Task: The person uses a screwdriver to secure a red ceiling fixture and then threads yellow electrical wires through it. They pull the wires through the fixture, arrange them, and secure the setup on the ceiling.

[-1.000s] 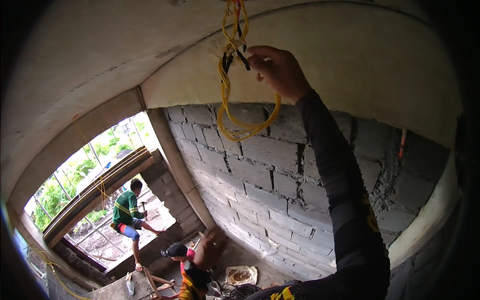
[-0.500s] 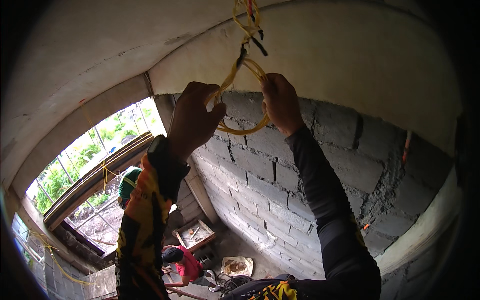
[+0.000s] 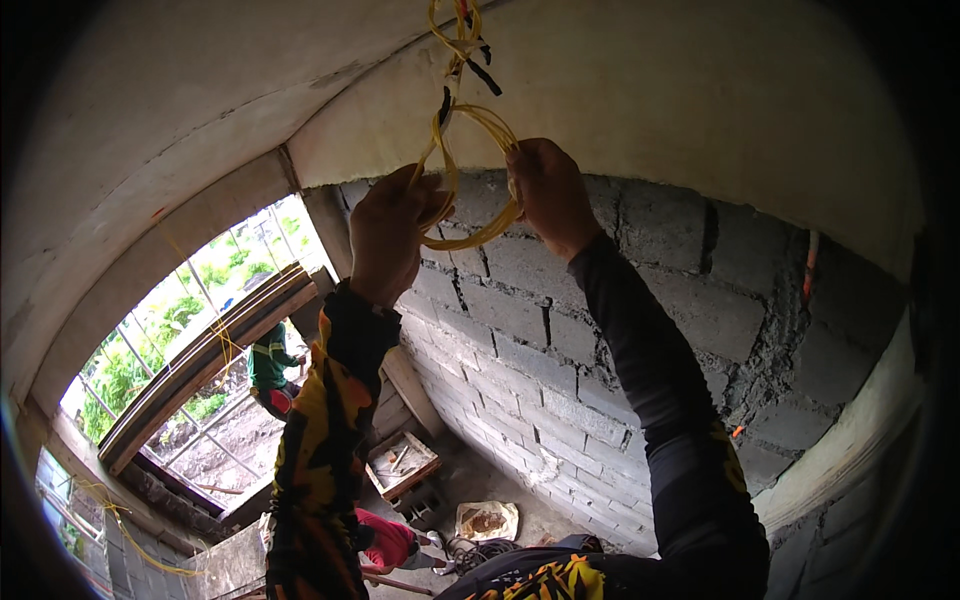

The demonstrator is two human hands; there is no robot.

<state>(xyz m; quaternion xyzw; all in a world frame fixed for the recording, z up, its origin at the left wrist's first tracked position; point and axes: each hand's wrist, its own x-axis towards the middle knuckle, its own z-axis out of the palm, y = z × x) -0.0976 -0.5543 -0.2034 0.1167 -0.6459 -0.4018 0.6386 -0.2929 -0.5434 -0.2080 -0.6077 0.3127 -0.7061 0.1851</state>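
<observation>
A coil of yellow electrical wire [image 3: 474,241] hangs in front of me from a bundle of yellow wires [image 3: 452,42] near the ceiling. My left hand [image 3: 388,232] is closed around the coil's left side. On the right side, my right hand [image 3: 548,196] pinches the strands together. Above the loop, a black-taped wire end [image 3: 486,78] sticks out sideways. Another dark taped piece [image 3: 446,105] sits where the coil meets the bundle.
A grey block wall [image 3: 570,280] rises behind my hands, with an orange conduit [image 3: 811,268] at right. Left is a barred window opening with a wooden plank [image 3: 215,365]. Someone in green [image 3: 268,362] stands there; someone in red [image 3: 388,541] is below, near a wooden box [image 3: 403,466].
The coil and both hands have shifted slightly left in view. My left hand has turned and its fingers have closed in on the strands. The person in red has bent or moved lower.
</observation>
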